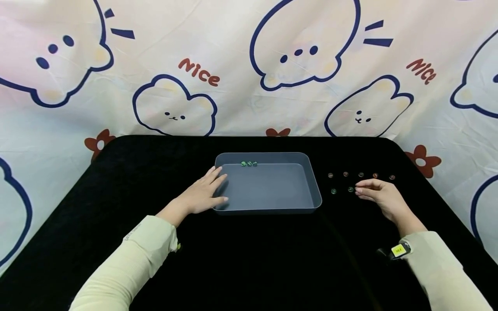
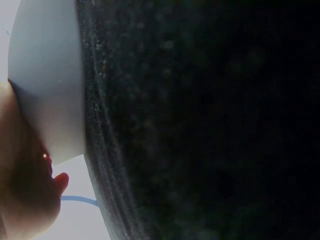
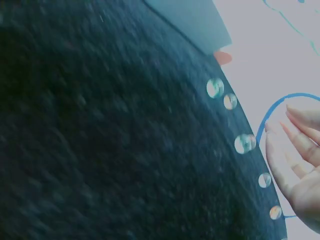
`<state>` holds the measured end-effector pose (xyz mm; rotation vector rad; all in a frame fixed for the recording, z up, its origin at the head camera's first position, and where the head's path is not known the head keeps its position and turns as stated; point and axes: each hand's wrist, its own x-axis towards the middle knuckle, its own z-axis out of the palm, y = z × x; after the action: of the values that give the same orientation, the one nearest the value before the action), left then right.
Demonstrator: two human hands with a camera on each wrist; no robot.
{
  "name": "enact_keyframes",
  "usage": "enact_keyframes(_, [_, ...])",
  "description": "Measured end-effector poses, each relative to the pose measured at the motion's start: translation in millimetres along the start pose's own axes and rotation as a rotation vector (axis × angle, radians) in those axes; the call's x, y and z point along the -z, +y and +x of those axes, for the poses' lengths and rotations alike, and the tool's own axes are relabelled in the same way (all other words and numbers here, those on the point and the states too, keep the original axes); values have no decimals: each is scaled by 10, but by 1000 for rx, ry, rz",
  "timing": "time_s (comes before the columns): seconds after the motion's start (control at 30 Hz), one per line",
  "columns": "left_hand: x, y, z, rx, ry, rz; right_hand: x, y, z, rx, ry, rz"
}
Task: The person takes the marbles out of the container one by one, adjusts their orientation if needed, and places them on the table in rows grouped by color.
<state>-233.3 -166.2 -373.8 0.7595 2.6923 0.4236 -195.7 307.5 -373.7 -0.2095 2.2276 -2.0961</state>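
My left hand (image 1: pixel 202 192) rests with spread fingers over the left wall of a grey rectangular tray (image 1: pixel 268 211). In the left wrist view, the tray's outer wall (image 2: pixel 47 65) rises beside the hand. Three green glass marbles (image 1: pixel 250 163) sit in a line along the tray's far side. To the right of the tray, my right hand (image 1: pixel 379 196) reaches low over the table, fingertips close by a greenish marble (image 1: pixel 351 189). The right wrist view shows its thumb and fingers (image 3: pixel 302 140) apart, with no marble between them.
Another green marble (image 1: pixel 333 191) lies nearer the tray. Behind it runs a row of several clear marbles, some with reddish swirls, among them an orange one (image 1: pixel 375 175). Black cloth (image 1: pixel 268 259) covers the table, and a printed curtain (image 1: pixel 233 99) hangs behind it.
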Motion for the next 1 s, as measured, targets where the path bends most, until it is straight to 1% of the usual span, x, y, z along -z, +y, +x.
enact_keyframes(0.07, [4, -3, -2, 0, 1, -2, -54, -28, -16, 19, -14, 34])
enact_keyframes(0.3, [17, 14, -8, -3, 12, -7, -264, -124, -25, 72, -72, 86])
enact_keyframes(0.57, [5, 21, -7, -4, 19, 9, -547, -161, 70, 105, -150, 99])
enact_keyframes(0.73, [-3, 19, -12, -1, 13, 16, -686, -182, 158, 77, -173, 75])
enact_keyframes(1.0, [4, 9, -5, -3, 13, 35, -869, -239, 304, 22, -167, 2])
